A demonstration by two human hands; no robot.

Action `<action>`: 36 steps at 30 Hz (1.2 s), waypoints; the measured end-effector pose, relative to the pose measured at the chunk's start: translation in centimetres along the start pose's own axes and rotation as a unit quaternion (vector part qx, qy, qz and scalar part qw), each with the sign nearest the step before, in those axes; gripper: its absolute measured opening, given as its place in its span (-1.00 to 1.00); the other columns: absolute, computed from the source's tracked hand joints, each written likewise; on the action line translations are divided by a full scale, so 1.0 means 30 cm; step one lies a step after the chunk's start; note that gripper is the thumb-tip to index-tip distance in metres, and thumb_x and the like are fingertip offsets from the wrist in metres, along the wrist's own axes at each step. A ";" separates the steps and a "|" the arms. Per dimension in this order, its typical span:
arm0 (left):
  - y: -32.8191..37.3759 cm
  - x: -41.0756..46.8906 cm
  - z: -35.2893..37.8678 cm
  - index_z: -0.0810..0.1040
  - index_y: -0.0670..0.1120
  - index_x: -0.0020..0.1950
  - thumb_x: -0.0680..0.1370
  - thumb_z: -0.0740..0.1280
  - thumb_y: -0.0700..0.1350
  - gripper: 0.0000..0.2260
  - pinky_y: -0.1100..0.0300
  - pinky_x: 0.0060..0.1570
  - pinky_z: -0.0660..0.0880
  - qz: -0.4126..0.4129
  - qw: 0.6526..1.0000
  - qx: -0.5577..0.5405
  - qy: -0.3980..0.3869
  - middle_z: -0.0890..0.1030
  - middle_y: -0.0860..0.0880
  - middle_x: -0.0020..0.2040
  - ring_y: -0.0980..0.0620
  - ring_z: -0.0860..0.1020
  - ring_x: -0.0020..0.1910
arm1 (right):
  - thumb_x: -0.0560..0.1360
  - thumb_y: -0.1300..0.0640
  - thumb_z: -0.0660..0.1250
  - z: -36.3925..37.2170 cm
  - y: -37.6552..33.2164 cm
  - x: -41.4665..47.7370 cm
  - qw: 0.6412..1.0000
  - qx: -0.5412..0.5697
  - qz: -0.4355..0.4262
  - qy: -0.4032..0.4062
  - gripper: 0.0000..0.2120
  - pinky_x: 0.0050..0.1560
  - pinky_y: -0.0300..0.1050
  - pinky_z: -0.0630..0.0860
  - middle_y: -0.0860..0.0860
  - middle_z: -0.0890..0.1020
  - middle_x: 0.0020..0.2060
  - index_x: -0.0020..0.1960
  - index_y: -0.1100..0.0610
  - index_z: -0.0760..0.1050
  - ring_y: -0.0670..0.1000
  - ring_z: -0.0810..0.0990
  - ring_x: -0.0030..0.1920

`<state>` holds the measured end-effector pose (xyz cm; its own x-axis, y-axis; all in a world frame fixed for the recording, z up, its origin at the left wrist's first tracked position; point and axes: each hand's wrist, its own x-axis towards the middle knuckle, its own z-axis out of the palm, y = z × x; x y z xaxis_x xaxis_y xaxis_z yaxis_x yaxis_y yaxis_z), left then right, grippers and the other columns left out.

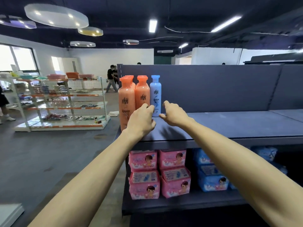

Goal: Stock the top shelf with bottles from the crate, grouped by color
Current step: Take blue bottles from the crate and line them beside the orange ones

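Both your hands flank the blue bottle: left hand curled at 9 o'clock (grip hidden), right hand slack, empty.

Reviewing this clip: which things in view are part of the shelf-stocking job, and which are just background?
Job:
- orange bottles
- blue bottle
- top shelf
- left hand and right hand, near the blue bottle's base
- the crate is not in view

Background:
- pink packs and blue packs on the lower shelf
- white wire rack
- people behind
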<state>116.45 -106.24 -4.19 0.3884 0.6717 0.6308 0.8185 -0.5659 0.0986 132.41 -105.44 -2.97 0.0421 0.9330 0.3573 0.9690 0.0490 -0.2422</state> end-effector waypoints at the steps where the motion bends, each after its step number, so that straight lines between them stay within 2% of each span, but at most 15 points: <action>1: 0.005 -0.005 0.002 0.45 -0.15 0.07 0.47 0.31 -0.13 -0.79 0.05 -0.18 0.37 0.000 1.000 -0.009 -0.003 0.43 -0.09 -0.06 -0.19 0.52 -0.07 | 0.59 -0.05 0.30 -0.007 0.002 -0.028 1.000 -0.015 -0.001 0.006 -0.61 -0.04 0.04 0.49 0.15 0.52 0.16 0.28 0.16 0.33 0.20 0.54 0.08; 5: 0.062 -0.035 0.038 0.46 -0.15 0.09 0.48 0.31 -0.13 -0.79 0.06 -0.17 0.40 0.003 0.998 -0.055 -0.031 0.46 -0.10 -0.02 -0.19 0.51 -0.07 | 0.59 -0.08 0.29 -0.043 0.025 -0.160 0.998 -0.054 0.017 0.022 -0.60 -0.10 0.00 0.44 0.13 0.52 0.15 0.30 0.15 0.34 0.19 0.53 0.08; 8: 0.134 -0.072 0.072 0.46 -0.16 0.09 0.48 0.30 -0.13 -0.79 0.07 -0.19 0.38 0.012 0.996 -0.080 -0.039 0.49 -0.12 -0.01 -0.18 0.51 -0.07 | 0.58 -0.08 0.30 -0.068 0.068 -0.268 0.996 -0.075 0.041 0.026 -0.59 -0.04 0.02 0.45 0.13 0.52 0.17 0.30 0.15 0.35 0.18 0.51 0.13; 12: 0.258 -0.155 0.102 0.46 -0.16 0.09 0.50 0.29 -0.12 -0.80 0.01 -0.15 0.45 0.054 0.992 -0.098 -0.049 0.50 -0.12 -0.01 -0.19 0.53 -0.07 | 0.58 -0.08 0.29 -0.091 0.163 -0.418 0.991 -0.080 0.093 0.048 -0.63 0.05 0.05 0.48 0.09 0.50 0.18 0.26 0.13 0.37 0.17 0.51 0.14; 19: 0.452 -0.324 0.200 0.42 -0.12 0.01 0.48 0.27 -0.11 -0.85 0.04 -0.21 0.38 0.120 0.980 -0.146 -0.069 0.48 -0.09 -0.05 -0.18 0.52 -0.08 | 0.57 -0.12 0.30 -0.058 0.352 -0.646 0.980 -0.054 0.182 0.065 -0.64 0.09 0.07 0.48 0.09 0.51 0.16 0.22 0.12 0.41 0.17 0.52 0.15; 23: 0.534 -0.454 0.324 0.43 -0.12 0.02 0.47 0.28 -0.10 -0.83 0.03 -0.20 0.41 0.111 0.972 -0.170 -0.116 0.48 -0.08 -0.05 -0.17 0.53 -0.08 | 0.57 -0.13 0.29 0.047 0.463 -0.770 0.974 -0.053 0.217 0.021 -0.63 0.07 0.07 0.49 0.11 0.52 0.15 0.21 0.13 0.40 0.17 0.52 0.16; 26: 0.603 -0.569 0.434 0.46 -0.11 0.06 0.48 0.30 -0.09 -0.81 0.00 -0.12 0.48 0.064 0.966 -0.201 -0.152 0.50 -0.06 -0.03 -0.13 0.53 -0.04 | 0.57 -0.13 0.30 0.146 0.552 -0.853 0.970 -0.040 0.241 -0.014 -0.60 0.06 0.05 0.47 0.11 0.52 0.15 0.24 0.13 0.40 0.17 0.53 0.16; 31: 0.742 -0.754 0.621 0.47 -0.07 0.10 0.47 0.31 -0.06 -0.77 0.05 -0.08 0.43 0.012 0.955 -0.191 -0.227 0.51 -0.04 0.01 -0.09 0.53 0.01 | 0.56 -0.13 0.31 0.331 0.723 -0.985 0.960 0.001 0.266 -0.083 -0.60 0.09 0.09 0.51 0.11 0.52 0.16 0.23 0.13 0.39 0.17 0.53 0.15; 36: 0.858 -0.897 0.793 0.47 -0.07 0.11 0.48 0.30 -0.09 -0.78 0.08 -0.16 0.45 -0.029 0.933 -0.185 -0.308 0.50 -0.01 0.00 -0.06 0.52 -0.04 | 0.53 -0.12 0.35 0.508 0.910 -1.103 0.942 0.051 0.295 -0.150 -0.61 0.04 0.04 0.50 0.09 0.55 0.12 0.21 0.11 0.42 0.15 0.55 0.12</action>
<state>137.13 -127.50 -36.94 0.6103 0.7894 0.0654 0.6883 -0.5694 0.4495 153.77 -129.53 -35.15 0.4815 0.8662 -0.1340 0.7687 -0.4907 -0.4102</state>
